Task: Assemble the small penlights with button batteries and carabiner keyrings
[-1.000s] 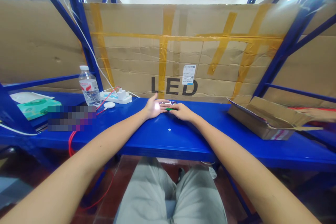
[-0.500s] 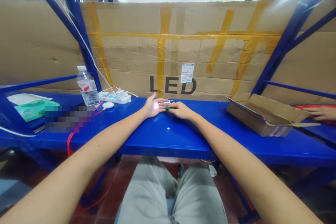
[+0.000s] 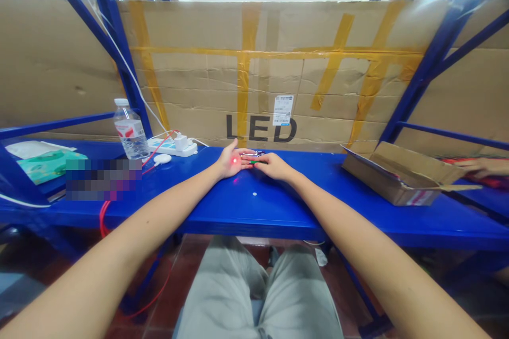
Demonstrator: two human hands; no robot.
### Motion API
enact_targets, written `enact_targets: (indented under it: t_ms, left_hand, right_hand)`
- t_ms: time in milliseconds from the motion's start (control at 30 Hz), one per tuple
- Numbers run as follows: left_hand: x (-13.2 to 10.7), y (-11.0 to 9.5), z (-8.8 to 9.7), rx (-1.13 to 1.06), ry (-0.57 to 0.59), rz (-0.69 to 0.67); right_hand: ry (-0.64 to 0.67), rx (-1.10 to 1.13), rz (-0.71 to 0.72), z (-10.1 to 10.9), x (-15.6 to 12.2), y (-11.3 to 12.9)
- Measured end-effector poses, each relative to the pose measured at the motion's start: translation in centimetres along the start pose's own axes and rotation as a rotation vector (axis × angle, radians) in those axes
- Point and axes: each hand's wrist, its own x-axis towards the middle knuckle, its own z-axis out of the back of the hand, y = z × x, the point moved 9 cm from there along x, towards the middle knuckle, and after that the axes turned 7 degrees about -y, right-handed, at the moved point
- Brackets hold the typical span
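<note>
My left hand [image 3: 230, 161] lies palm up over the blue table, open, its thumb raised and its fingers reaching toward the other hand. A bright red spot of light glows on that palm. My right hand [image 3: 274, 166] is closed on a small green laser pointer [image 3: 253, 162], whose tip points left at the palm. Most of the pointer is hidden by my fingers. Just behind the fingertips lie some small shiny objects [image 3: 258, 153], too small to name.
An open cardboard box [image 3: 401, 190] stands on the right; another person's hand [image 3: 483, 167] shows beyond it. On the left are a water bottle [image 3: 130, 132], a power strip [image 3: 185, 147], red cable and a green tissue pack [image 3: 43, 167]. A large taped carton [image 3: 191, 85] backs the table.
The light on my left palm has turned from a broad white glow to a red spot. Both hands stay almost where they were.
</note>
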Motion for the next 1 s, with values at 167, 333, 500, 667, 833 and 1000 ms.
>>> enact_targets:
  t_ms: [167,333,500,667,833,1000]
  left_hand:
    - [0.00,-0.08,-0.13,-0.003,0.019,-0.008]
    - [-0.03,0.00,-0.10,-0.005,0.005,0.003]
    - [-0.07,-0.07,-0.23,-0.003,0.011,0.000]
    - [-0.07,-0.06,-0.23,0.001,0.012,0.004]
    - [-0.07,-0.04,-0.26,0.004,0.014,0.010]
    - [-0.03,-0.05,-0.20,0.013,0.005,0.007]
  right_hand:
    - [-0.053,-0.013,-0.011,0.45,0.12,-0.09]
    - [-0.035,-0.027,-0.022,0.34,0.00,0.02]
    - [-0.029,-0.034,-0.001,0.30,0.03,0.20]
    - [-0.029,-0.042,-0.010,0.36,0.05,0.02]
    - [-0.011,-0.047,-0.018,0.24,-0.06,-0.17]
    - [-0.002,-0.057,-0.031,0.20,-0.10,-0.23]
